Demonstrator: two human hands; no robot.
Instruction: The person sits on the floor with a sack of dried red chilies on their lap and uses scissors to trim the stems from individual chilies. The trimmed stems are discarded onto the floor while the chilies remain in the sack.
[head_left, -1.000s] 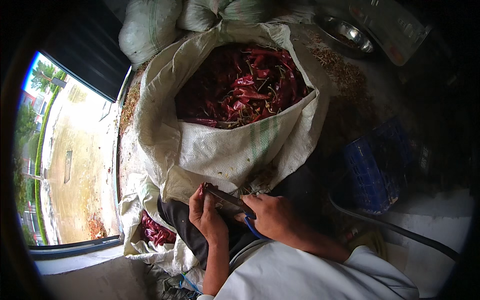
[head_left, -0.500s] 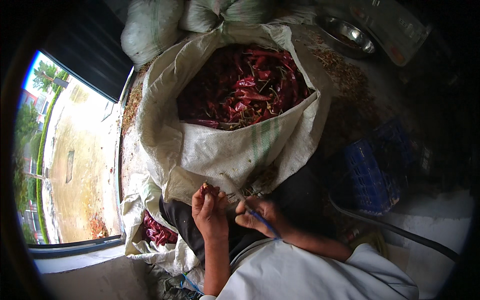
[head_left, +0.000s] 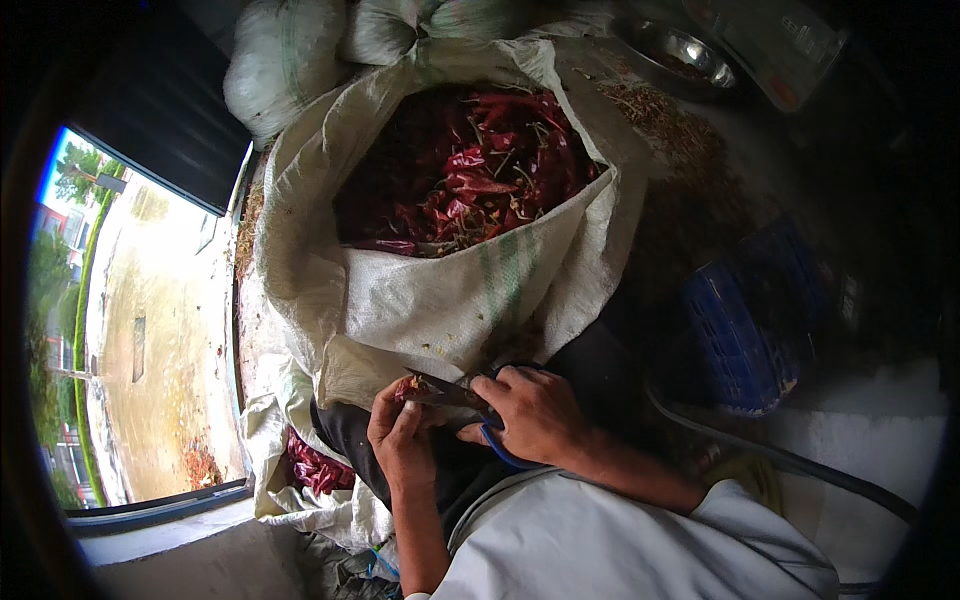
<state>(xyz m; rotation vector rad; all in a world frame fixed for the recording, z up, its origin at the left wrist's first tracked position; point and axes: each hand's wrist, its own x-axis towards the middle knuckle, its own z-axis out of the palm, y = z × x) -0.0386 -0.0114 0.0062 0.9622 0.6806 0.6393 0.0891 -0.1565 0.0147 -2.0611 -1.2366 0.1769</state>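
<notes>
Between the thumb and fingers of my left hand [head_left: 405, 440] is a dried red chili [head_left: 408, 386], mostly covered by the fingers. My right hand [head_left: 530, 415] grips a pair of scissors [head_left: 493, 440] with blue handles. Their dark blades [head_left: 442, 390] point left, parted, with the tips at the chili's end. Both hands are over my lap, just in front of a big white woven sack [head_left: 420, 300]. The sack's mouth is rolled open, and dried red chilies [head_left: 480, 170] with pale stems fill it.
A smaller white sack [head_left: 270, 480] with red chilies stands at lower left. Stuffed sacks [head_left: 285, 65] sit behind the big one. To the right are a blue plastic crate [head_left: 735, 340], a black hose [head_left: 780, 455], a metal bowl [head_left: 690, 60] and scattered bits [head_left: 670, 125] on the floor.
The scissors have swung round to the left, and their blades now meet the chili. My right hand has turned and risen slightly. The whole view has shifted a little.
</notes>
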